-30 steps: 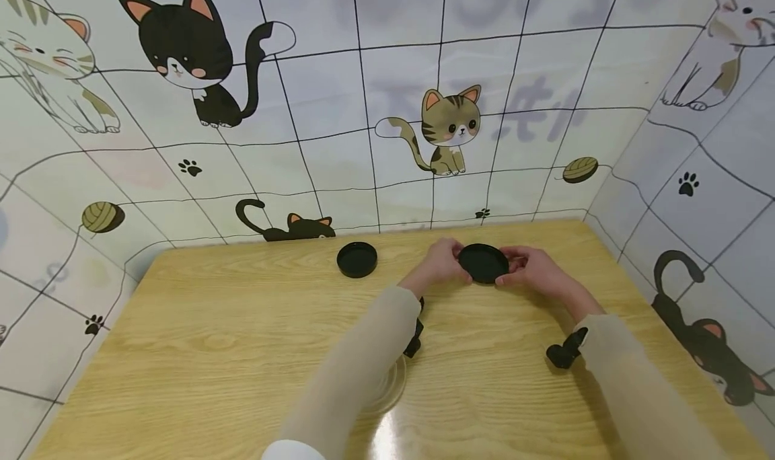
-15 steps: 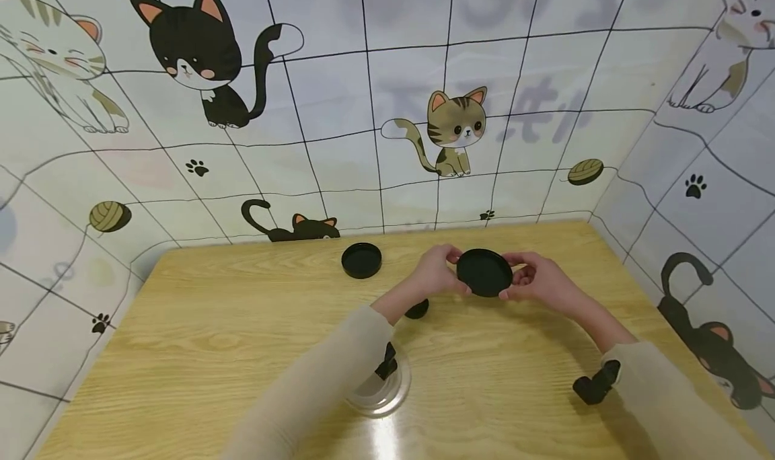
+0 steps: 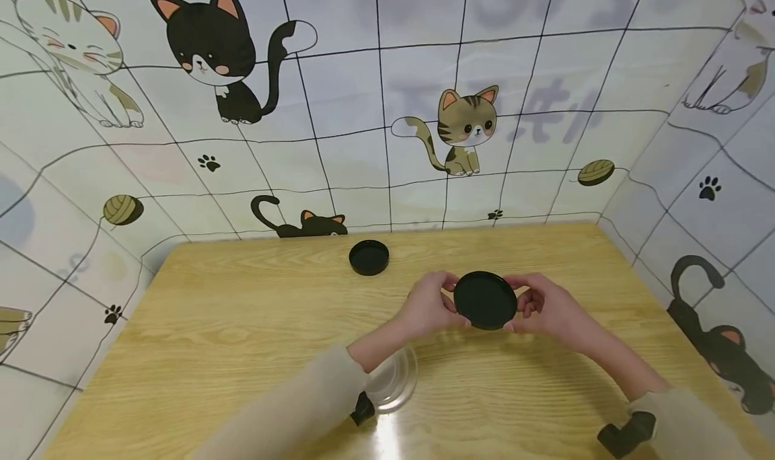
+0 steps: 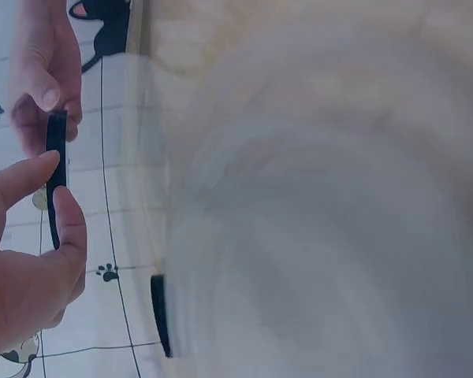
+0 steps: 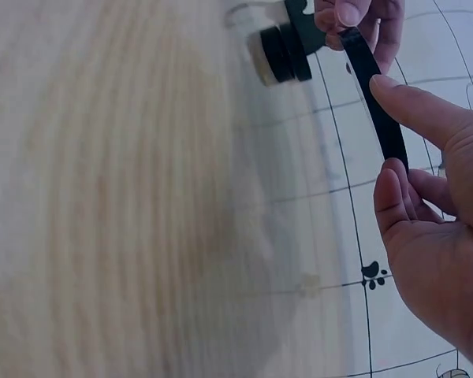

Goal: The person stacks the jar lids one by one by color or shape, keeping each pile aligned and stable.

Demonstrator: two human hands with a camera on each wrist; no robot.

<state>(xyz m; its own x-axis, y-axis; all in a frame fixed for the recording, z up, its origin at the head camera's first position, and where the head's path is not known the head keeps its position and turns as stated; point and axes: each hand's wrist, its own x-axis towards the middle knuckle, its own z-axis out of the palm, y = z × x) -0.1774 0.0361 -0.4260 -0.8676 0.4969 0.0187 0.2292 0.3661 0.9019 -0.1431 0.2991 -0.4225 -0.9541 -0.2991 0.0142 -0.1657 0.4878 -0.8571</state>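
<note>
Even, fairly bright light fills the head view, with a white glare streak on the near part of the desk and glints along the clear dish. Both wrist views look dimmer and greyer. The left one blurs the dish into haze; the right one softens the wood grain, while the fingers look sharper.
</note>
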